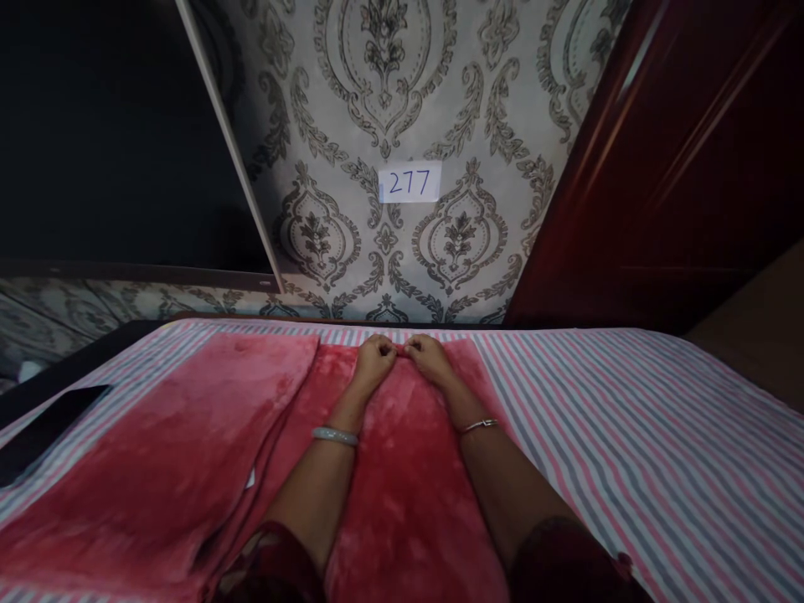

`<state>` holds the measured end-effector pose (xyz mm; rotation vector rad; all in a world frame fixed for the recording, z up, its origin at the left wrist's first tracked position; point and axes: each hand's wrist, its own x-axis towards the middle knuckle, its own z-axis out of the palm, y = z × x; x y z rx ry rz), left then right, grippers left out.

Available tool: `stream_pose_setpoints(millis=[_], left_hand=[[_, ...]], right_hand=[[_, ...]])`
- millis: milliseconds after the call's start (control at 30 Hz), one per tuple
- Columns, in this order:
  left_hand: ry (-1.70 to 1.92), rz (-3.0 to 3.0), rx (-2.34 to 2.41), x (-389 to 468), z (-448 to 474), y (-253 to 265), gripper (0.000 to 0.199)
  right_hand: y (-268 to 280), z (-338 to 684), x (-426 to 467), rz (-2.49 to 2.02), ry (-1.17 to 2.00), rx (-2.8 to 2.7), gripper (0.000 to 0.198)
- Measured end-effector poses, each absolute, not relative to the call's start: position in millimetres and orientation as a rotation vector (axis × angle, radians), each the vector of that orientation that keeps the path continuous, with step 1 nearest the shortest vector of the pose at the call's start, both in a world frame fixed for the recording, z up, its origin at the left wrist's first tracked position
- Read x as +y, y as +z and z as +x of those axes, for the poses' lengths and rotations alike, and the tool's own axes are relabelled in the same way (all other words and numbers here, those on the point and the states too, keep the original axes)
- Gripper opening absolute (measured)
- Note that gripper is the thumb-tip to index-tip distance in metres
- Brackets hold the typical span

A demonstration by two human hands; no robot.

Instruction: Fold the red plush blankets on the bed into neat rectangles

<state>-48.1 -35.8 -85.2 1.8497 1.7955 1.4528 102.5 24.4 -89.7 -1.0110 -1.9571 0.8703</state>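
Observation:
A plush red blanket (408,452) lies over the striped cloth, its left portion folded over in layers with a small white tag (250,478) at the fold's edge. At the blanket's far edge, my left hand (375,358) pinches the fabric between thumb and fingers. Close beside it on the right, my right hand (427,355) also pinches that edge, with only a small gap between the two hands. Both arms reach forward over the blanket. A pale bangle circles my left wrist and a thin metal bracelet my right.
Under the blanket spreads a pink, grey and white striped cloth (628,419). A dark flat object (54,427) rests at the left. Behind are a large dark screen (126,142), a patterned wall with a paper marked 277 (410,182), and a glossy dark-red panel (666,167) on the right.

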Motion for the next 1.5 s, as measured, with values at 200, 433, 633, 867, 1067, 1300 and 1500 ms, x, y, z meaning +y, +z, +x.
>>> stream_pose_setpoints(millis=[200, 433, 633, 867, 1067, 1300, 1500], left_hand=[[1.445, 1.843, 1.809, -34.6, -48.4, -85.9, 0.019], [1.434, 1.837, 1.824, -35.4, -47.4, -86.8, 0.016], [1.434, 1.830, 1.830, -34.8, -46.2, -87.1, 0.016], [1.446, 1.836, 1.799, -36.0, -46.0, -85.4, 0.017], [1.480, 1.792, 1.759, -36.5, -45.3, -84.0, 0.018], [1.522, 1.637, 1.712, -37.6, -45.5, -81.0, 0.020], [1.584, 1.492, 1.662, -39.4, -46.2, -78.1, 0.015]], right_hand=[[-90.9, 103.0, 25.3, -1.008, 0.867, -1.946, 0.009], [-90.7, 102.4, 25.6, -1.009, 0.878, -1.949, 0.009], [-89.7, 103.0, 25.0, -1.001, 0.883, -1.960, 0.010], [-89.5, 103.2, 25.4, -1.001, 0.877, -1.970, 0.010], [-88.7, 103.9, 24.3, -0.996, 0.878, -1.973, 0.009], [-87.4, 104.2, 22.8, -0.997, 0.891, -1.963, 0.009], [-85.7, 104.3, 20.3, -1.009, 0.906, -1.927, 0.010]])
